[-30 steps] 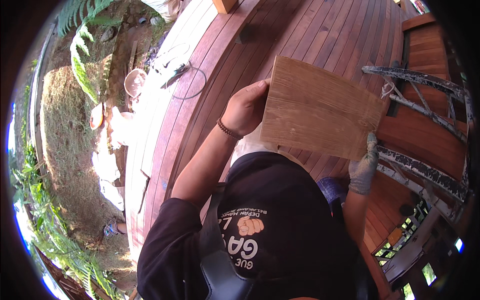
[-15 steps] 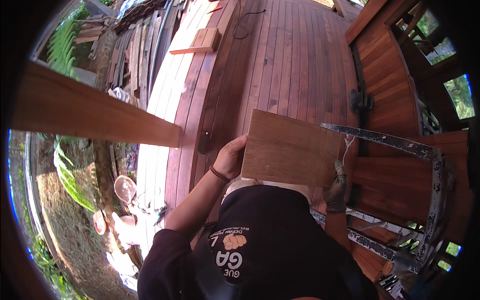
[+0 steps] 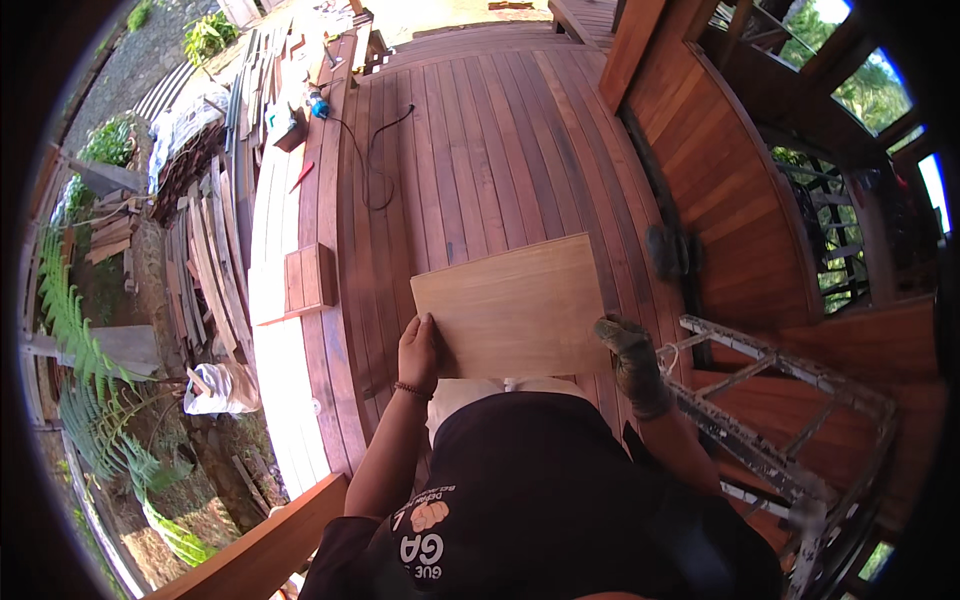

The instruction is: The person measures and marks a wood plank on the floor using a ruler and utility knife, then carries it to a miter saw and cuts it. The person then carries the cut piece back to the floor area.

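Note:
A flat rectangular wooden board (image 3: 510,305) is held out in front of my body, its broad face turned up toward me. My left hand (image 3: 418,352), bare with a beaded bracelet at the wrist, grips the board's left edge, thumb on the face. At the right edge is my right hand (image 3: 632,365), in a dark work glove, with its fingers closed against the board. The fingers beneath the board are hidden on both sides.
Deck planks (image 3: 480,150) stretch ahead. A paint-worn stepladder (image 3: 770,410) stands close on my right beside a wooden wall (image 3: 730,200). On the left ledge lie a small wooden piece (image 3: 310,277) and a blue power tool (image 3: 318,105) with its cord. A wooden beam (image 3: 260,545) crosses lower left.
My view has turned and moved along the deck, bringing the power tool and cord into sight. The board has tilted the other way, its right end now higher, still between both hands.

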### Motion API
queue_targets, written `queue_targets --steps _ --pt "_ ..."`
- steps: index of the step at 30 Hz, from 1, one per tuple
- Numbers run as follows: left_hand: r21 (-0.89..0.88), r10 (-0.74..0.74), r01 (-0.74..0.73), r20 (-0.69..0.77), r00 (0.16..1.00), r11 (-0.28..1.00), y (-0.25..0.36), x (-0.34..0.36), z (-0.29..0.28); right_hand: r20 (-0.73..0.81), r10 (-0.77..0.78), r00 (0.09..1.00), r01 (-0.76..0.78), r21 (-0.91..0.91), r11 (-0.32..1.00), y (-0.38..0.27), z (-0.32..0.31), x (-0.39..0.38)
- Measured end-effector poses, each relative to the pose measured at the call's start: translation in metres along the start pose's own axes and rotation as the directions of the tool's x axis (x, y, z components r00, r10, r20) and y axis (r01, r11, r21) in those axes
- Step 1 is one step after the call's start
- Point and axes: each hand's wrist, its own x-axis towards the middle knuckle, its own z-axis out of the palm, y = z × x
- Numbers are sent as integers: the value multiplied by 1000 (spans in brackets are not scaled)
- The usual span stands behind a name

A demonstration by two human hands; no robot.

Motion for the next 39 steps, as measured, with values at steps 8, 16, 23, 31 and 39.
queue_targets --steps 8,16,23,31,39 --pt "-154 -9 0 -56 998 988 92 261 45 84 -117 990 133 -221 966 -54 46 304" --pt "24 108 -108 -43 993 994 269 536 112 61 -131 989 144 -305 942 -116 50 584" --pt "208 77 -88 62 995 974 373 769 219 227 -273 935 352 -493 795 -152 24 800" --pt "307 71 -89 70 995 948 450 1041 339 440 -371 818 556 -436 708 -281 0 1126" --pt "733 615 -555 238 752 394 608 1232 403 843 -341 417 909 -378 177 -377 60 1430"
